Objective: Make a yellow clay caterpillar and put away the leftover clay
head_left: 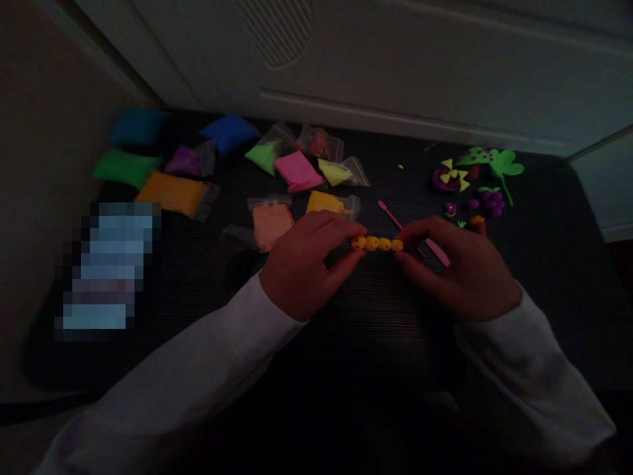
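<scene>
A short row of small yellow clay balls with dark dots (pixel 377 243) is held level above the dark table (pixel 376 316). My left hand (pixel 306 264) pinches its left end between thumb and fingertips. My right hand (pixel 459 267) pinches the right end, fingers closed. A pink plastic modelling tool (pixel 438 252) lies partly under my right hand, and a thinner pink stick (pixel 390 215) lies just behind the clay row. Both arms wear white sleeves.
Several bags of coloured clay lie at the back left: orange (pixel 171 193), green (pixel 126 167), blue (pixel 228 132), pink (pixel 297 170), peach (pixel 270 223). Finished clay figures, a green leaf (pixel 504 165) and purple grapes (pixel 490 201), sit back right. A blurred-out object (pixel 109 264) rests at left.
</scene>
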The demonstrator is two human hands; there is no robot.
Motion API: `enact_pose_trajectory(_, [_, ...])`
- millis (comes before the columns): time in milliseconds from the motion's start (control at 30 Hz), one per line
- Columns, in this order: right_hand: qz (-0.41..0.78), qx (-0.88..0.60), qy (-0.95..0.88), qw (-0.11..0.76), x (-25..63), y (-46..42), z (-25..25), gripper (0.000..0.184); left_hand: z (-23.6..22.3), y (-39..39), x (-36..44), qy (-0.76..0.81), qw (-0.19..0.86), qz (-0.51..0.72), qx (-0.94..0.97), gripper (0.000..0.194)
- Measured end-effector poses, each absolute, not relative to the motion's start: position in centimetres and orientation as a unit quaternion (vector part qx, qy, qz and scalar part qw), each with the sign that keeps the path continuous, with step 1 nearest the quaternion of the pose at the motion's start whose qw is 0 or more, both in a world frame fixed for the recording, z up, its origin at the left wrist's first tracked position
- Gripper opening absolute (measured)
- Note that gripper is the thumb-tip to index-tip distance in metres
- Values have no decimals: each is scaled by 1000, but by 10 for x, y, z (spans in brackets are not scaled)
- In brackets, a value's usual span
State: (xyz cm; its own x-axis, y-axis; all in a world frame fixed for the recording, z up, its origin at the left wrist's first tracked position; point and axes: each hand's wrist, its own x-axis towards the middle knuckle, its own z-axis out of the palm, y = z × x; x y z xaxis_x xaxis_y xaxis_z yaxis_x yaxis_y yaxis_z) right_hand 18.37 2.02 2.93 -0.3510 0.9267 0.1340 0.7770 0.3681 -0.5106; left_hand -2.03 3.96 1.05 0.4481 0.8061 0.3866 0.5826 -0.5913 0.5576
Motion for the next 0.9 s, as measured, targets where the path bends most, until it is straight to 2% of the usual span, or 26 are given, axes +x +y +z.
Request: enact_pose_trajectory(900, [165,-549,-798,185,188,24,29,15,6,40,-19,421,158,325,832,18])
